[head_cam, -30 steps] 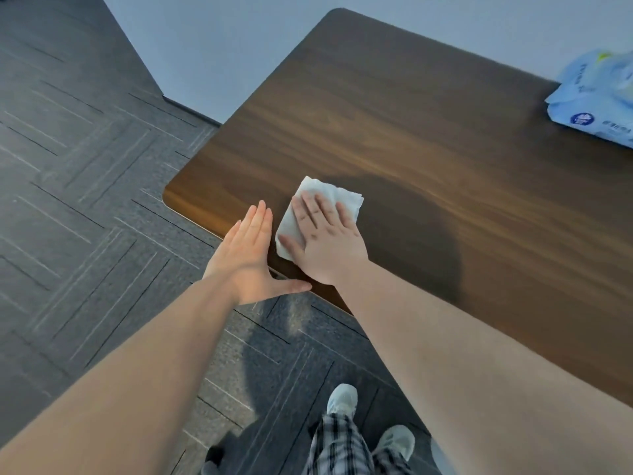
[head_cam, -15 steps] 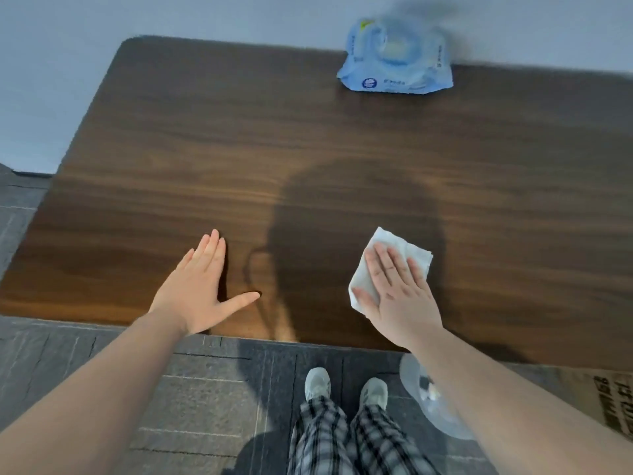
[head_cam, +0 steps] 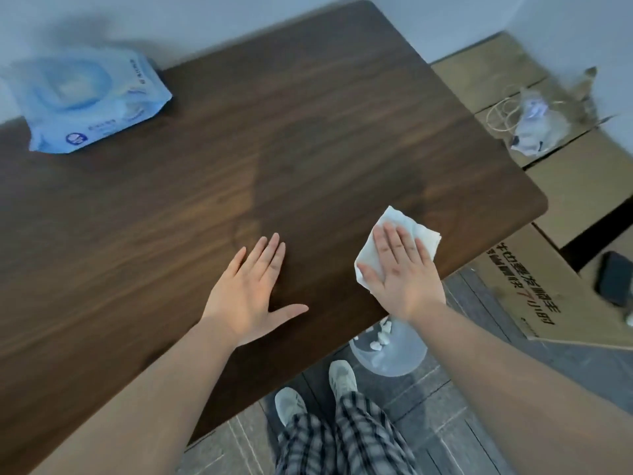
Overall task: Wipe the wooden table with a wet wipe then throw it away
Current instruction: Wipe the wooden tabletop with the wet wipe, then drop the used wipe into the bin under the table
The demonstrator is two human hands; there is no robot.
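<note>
The dark wooden table (head_cam: pixel 308 132) fills most of the view. A white wet wipe (head_cam: pixel 404 228), folded, lies near the table's front right edge. My right hand (head_cam: pixel 400 272) presses flat on the wipe, fingers straight and covering most of it. My left hand (head_cam: pixel 250 289) rests palm-down on the bare wood to the left of it, fingers together and thumb spread, holding nothing. A clear bin (head_cam: pixel 390 351) with some white scraps in it stands on the floor under the table's edge, just below my right wrist.
A blue pack of wet wipes (head_cam: pixel 89 101) lies at the table's far left. Cardboard boxes (head_cam: pixel 582 186) stand to the right of the table, with a plastic bag and cord (head_cam: pixel 531 125) on top and a dark phone (head_cam: pixel 615 282) on one. My feet (head_cam: pixel 315 392) are on grey floor.
My right hand has slid the wipe rightward along the front edge, toward the table's right corner. The left hand stays flat on the wood. The view has swung right, bringing the boxes in.
</note>
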